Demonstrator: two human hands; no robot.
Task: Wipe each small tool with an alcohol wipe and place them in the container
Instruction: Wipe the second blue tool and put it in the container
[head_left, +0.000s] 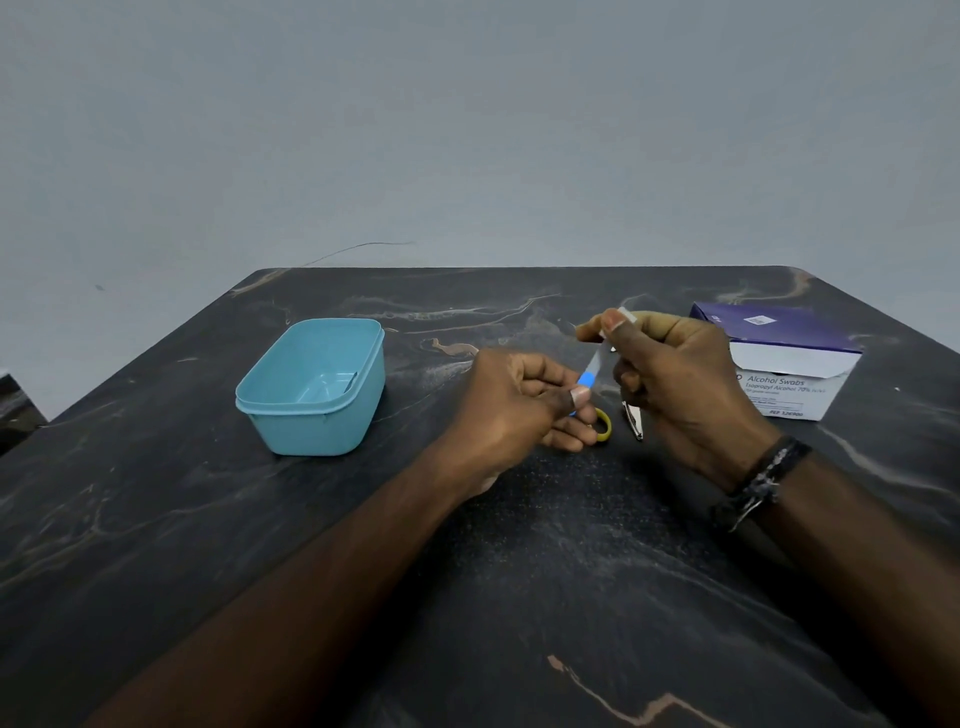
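Both hands are raised just above a dark marbled desk (519, 571), working on one small tool (592, 370) between them. The left hand (511, 415) is curled closed, thumb and fingers pinching the tool's blue handle end. From there the tool slants up and to the right, its pale blade running to the right hand (680, 384). That hand is also closed, thumb and forefinger pinching a small white wipe (621, 318) around the blade's upper end; the lower fingers are curled in, and what they hold, if anything, cannot be told.

Beneath the hands, on the desk, lie a yellow ring (603, 425) (partly hidden by the left fingers) and a metal clipper (635, 420), just beside each other. The clipper's upper end is hidden behind the right hand.

A light blue container (311, 387) stands open to the left of the hands, well apart from them; its inside looks bare apart from moulded ridges in the floor. At the desk's right edge sits a purple and white box (784, 364) marked "Alcohol Swabs", flap open, behind the right hand. A dark band (763, 475) circles the right wrist
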